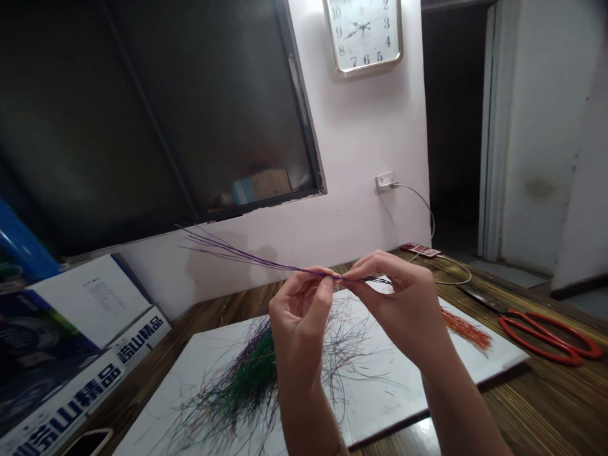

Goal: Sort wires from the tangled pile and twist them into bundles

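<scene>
A thin bundle of purple wires point(259, 258) is stretched between my two hands, held up over a white board point(380, 386). My left hand point(304, 316) pinches it between thumb and fingertips, and its loose ends fan out to the upper left. Right beside those fingertips, my right hand point(399, 297) pinches the same bundle; dark ends stick out behind its fingers. Below and behind my left hand lies a tangled heap of fine green wires point(254, 373), mixed with purple, red and dark strands.
Orange wires point(468, 329) lie at the board's right. Red-handled scissors point(551, 335) rest on the wooden table point(560, 399). A red-and-white device point(420, 251) sits at the back by a cable. Boxes point(90, 304) stand at left, a phone point(88, 442) in front. A clock point(363, 35) hangs above.
</scene>
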### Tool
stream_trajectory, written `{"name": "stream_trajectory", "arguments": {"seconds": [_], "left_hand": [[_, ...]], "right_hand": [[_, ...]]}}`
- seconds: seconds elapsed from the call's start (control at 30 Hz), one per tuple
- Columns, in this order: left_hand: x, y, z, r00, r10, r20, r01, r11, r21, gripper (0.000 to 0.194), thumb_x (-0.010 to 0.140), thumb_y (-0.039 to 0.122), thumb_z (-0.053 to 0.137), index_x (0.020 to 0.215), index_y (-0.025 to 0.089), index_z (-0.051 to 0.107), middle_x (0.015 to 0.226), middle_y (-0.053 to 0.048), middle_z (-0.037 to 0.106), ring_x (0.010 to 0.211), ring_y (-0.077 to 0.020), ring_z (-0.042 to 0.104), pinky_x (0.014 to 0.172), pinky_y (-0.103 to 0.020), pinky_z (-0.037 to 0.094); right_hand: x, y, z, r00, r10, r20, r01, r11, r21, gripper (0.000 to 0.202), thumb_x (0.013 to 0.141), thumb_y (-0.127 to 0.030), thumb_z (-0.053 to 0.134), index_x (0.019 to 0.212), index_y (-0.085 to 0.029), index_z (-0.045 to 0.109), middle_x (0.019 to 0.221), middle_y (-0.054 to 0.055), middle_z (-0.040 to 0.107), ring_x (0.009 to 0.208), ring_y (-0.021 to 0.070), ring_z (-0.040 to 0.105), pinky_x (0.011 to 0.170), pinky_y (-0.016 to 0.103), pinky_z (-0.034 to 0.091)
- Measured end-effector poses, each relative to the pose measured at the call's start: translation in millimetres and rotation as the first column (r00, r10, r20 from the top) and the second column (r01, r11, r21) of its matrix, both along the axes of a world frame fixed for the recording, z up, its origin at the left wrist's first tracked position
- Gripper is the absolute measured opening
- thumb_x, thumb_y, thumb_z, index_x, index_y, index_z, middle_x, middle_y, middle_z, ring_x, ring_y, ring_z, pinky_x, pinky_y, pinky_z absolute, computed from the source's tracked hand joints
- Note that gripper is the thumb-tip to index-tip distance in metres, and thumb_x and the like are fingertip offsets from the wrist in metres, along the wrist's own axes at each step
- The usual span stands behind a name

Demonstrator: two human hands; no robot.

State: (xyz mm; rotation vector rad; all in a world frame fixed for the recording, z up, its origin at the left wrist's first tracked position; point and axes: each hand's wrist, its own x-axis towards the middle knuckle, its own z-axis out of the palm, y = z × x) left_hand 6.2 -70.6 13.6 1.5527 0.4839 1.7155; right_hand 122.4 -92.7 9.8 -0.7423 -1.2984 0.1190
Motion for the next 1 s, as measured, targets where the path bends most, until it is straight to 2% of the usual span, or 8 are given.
{"name": "stream_trajectory", "arguments": {"seconds": [0.2, 0.53, 0.77, 1.0], "left_hand": [[-1.4, 0.1, -0.3, 1.000, 0.003, -0.016, -0.002, 1.000, 0.017, 0.007, 0.081, 0.016, 0.063, 0.080, 0.020, 0.069, 0.079, 0.001, 0.066, 0.076, -0.0058, 0.061, 0.072, -0.014, 0.050], [-2.1, 1.7, -3.2, 0.998, -0.013, 0.069, 0.014, 1.000, -0.010, 0.004, 0.079, 0.025, 0.068, 0.082, 0.025, 0.071, 0.080, 0.004, 0.069, 0.074, -0.0035, 0.063, 0.068, -0.010, 0.050], [-3.9, 3.9, -3.6, 1.000, 0.021, 0.016, -0.021, 0.998, 0.053, 0.004, 0.077, 0.022, 0.070, 0.081, 0.023, 0.070, 0.077, 0.003, 0.068, 0.073, -0.0034, 0.063, 0.068, -0.008, 0.050], [-3.2, 5.1, -4.0, 0.999, 0.042, 0.000, -0.042, 0.997, 0.058, 0.004, 0.077, 0.022, 0.070, 0.081, 0.024, 0.070, 0.078, 0.003, 0.068, 0.073, -0.0035, 0.063, 0.069, -0.009, 0.050]], "right_hand": [[-0.1, -0.1, -0.4, 1.000, -0.018, -0.017, 0.018, 1.000, 0.023, 0.017, 0.071, -0.003, 0.067, 0.068, -0.019, 0.068, 0.067, -0.002, 0.065, 0.065, 0.0115, 0.059, 0.060, 0.025, 0.045], [-1.5, -0.6, -0.8, 0.994, -0.082, -0.070, 0.088, 0.993, 0.081, 0.016, 0.071, -0.006, 0.070, 0.064, -0.019, 0.065, 0.062, -0.003, 0.060, 0.060, 0.0104, 0.055, 0.055, 0.025, 0.041], [0.4, -0.7, 0.2, 0.994, -0.088, -0.066, 0.095, 0.990, 0.103, 0.019, 0.070, -0.003, 0.068, 0.063, -0.019, 0.064, 0.061, -0.004, 0.060, 0.059, 0.0096, 0.053, 0.055, 0.024, 0.040], [-0.1, -1.6, -0.5, 0.993, -0.101, -0.067, 0.107, 0.990, 0.097, 0.018, 0.071, -0.004, 0.068, 0.062, -0.019, 0.063, 0.062, -0.003, 0.059, 0.059, 0.0107, 0.053, 0.055, 0.026, 0.041]]}}
